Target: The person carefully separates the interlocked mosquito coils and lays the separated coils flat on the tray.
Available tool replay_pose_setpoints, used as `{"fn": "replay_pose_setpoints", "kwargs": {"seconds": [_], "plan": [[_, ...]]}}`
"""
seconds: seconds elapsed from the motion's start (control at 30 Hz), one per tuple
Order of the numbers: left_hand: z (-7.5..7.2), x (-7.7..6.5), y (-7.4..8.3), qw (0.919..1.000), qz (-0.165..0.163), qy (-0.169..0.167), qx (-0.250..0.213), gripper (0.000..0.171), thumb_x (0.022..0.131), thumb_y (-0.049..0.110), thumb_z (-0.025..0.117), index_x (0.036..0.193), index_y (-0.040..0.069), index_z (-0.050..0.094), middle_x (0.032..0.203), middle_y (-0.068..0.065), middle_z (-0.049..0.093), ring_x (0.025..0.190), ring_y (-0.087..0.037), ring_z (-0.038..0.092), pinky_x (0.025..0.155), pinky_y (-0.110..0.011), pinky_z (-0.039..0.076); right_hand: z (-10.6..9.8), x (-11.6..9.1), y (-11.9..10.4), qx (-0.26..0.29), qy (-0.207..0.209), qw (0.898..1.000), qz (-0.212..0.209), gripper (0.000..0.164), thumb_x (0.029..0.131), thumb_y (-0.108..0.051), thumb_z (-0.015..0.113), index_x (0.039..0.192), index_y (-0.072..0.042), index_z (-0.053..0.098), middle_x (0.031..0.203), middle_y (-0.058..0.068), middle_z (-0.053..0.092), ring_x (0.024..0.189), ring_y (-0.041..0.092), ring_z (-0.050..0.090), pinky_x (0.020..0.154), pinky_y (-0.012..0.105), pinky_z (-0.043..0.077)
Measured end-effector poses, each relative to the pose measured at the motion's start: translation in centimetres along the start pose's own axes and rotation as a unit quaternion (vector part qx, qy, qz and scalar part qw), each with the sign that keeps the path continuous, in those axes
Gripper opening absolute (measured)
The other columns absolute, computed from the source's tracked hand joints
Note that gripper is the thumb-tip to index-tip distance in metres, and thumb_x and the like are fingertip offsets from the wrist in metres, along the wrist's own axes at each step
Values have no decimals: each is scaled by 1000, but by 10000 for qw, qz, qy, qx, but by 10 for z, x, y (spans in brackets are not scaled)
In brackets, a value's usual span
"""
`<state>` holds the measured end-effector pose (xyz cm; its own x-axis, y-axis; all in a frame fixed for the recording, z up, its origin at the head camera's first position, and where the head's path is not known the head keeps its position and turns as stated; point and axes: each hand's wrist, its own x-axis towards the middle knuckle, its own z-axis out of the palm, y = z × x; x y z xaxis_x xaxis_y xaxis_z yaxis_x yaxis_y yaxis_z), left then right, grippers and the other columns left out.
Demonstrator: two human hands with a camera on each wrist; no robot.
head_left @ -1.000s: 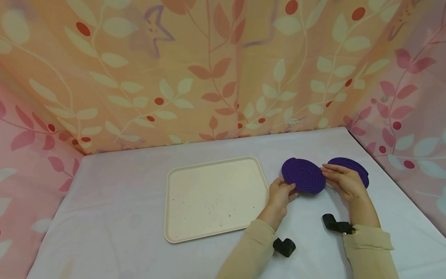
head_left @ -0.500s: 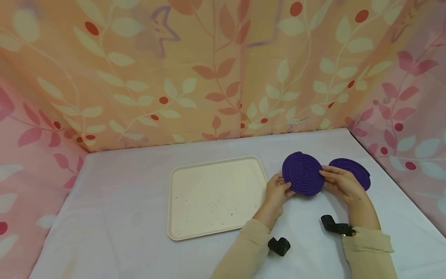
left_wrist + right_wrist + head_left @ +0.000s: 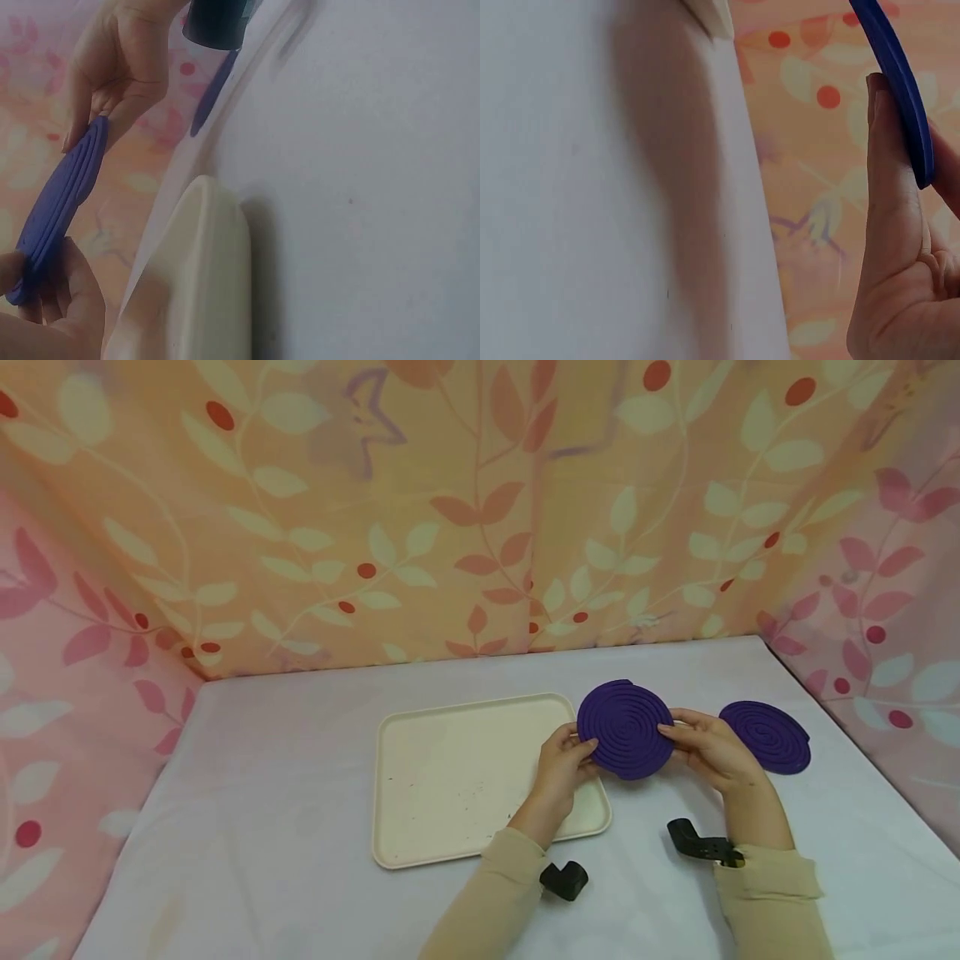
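A flat purple spiral coil [image 3: 626, 731], round like a coaster, is held up by both hands near the right edge of the cream tray [image 3: 435, 785]. My left hand [image 3: 558, 772] pinches its left edge, thumb in front and fingers behind. On the opposite edge, my right hand [image 3: 712, 747] pinches it between thumb and fingers. The left wrist view shows the coil [image 3: 64, 206] nearly edge-on, raised above the table. In the right wrist view, the fingers [image 3: 889, 150] lie flat along one face of it. A second purple spiral coil [image 3: 767, 737] lies on the table beyond my right hand.
Small dark specks dot the tray's surface. White cloth covers the table [image 3: 262, 810], and a patterned curtain [image 3: 315, 527] closes off the back and sides. A black wrist mount [image 3: 564, 881] juts from the left sleeve, another black mount [image 3: 701, 843] from the right.
Both hands have carried the coil leftward, from beside the tray to over its right edge. Its face has tipped up toward the head camera. The second coil now shows fully, uncovered by the right hand.
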<state>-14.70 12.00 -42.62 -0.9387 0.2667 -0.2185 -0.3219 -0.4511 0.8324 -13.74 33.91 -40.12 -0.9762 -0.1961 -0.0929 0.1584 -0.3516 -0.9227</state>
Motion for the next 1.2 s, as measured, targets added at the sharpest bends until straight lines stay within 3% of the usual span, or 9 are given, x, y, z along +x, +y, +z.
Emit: {"fn": "replay_pose_setpoints", "kwargs": {"seconds": [0.13, 0.3, 0.5, 0.7, 1.2], "plan": [[-11, -1, 6, 9998, 34, -216, 16, 27, 88, -1, 61, 115, -5, 59, 91, -4, 65, 75, -10, 63, 71, -26, 55, 13, 4, 2, 64, -225, 9995, -193, 28, 93, 13, 43, 102, -5, 64, 93, 7, 69, 83, 15, 67, 70, 26, 56], [-25, -3, 10, 9996, 111, -234, -77, 34, 88, 0, 62, 120, -6, 57, 103, -8, 65, 87, -14, 63, 82, -31, 53, 33, 12, 7, 83, -315, 9992, -212, 28, 92, 14, 46, 100, -4, 64, 90, 7, 70, 80, 15, 68, 69, 26, 56], [-38, -5, 15, 9980, 375, -44, -509, 30, 86, -3, 61, 116, -9, 57, 97, -7, 66, 83, -13, 65, 75, -25, 54, 54, 22, 19, 121, -323, 9994, -101, 27, 90, 17, 46, 99, -3, 62, 88, 8, 70, 78, 15, 68, 68, 26, 56], [-54, -12, 26, 9968, 557, 22, -567, 28, 87, -5, 60, 113, -14, 56, 88, -3, 67, 78, -10, 65, 71, -20, 53, 69, 28, 27, 168, -366, 9992, -37, 28, 90, 17, 45, 100, -3, 62, 86, 7, 70, 77, 14, 68, 68, 24, 56], [-95, -30, 46, 9953, 703, 36, -664, 31, 90, -9, 53, 118, -20, 47, 95, -6, 67, 86, -12, 66, 80, -23, 53, 110, 41, 46, 228, -503, 9985, 1, 25, 89, 18, 47, 98, -1, 59, 83, 7, 70, 74, 13, 68, 66, 23, 56]]}}
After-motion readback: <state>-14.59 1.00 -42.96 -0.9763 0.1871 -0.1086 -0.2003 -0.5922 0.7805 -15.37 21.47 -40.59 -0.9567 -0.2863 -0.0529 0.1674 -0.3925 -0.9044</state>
